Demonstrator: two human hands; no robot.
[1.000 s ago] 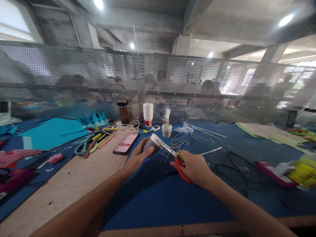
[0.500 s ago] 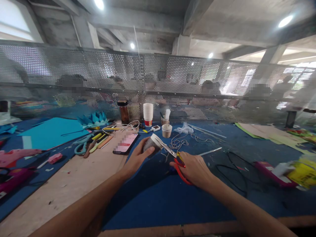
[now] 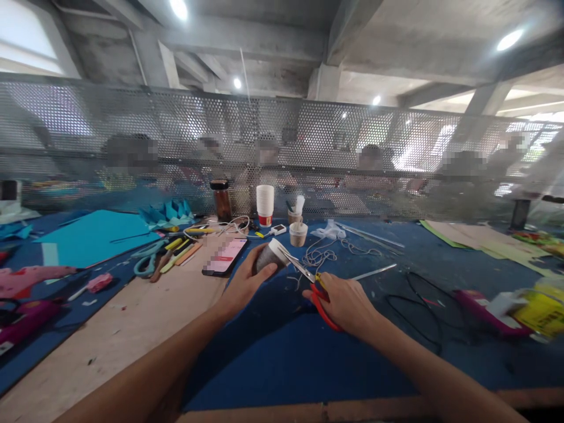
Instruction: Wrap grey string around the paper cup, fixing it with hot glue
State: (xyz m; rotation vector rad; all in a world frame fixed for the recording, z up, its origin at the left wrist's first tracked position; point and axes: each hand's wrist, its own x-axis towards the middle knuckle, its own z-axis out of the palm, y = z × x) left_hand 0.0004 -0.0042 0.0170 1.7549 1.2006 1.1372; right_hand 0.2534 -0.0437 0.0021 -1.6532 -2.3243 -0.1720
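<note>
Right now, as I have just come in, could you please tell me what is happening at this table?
The person's left hand holds a tilted grey cup. The right hand holds red-handled scissors, which reach to the cup's white end; whether they are cutting at this instant is hard to tell. Loose string lies on the blue tabletop beyond the scissors, a phone lies to the left, and stacked paper cups stand farther back.

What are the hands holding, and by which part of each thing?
The left hand holds a tilted gray-and-white cup around its gray side. The right hand holds scissors by their red-handled end.
</note>
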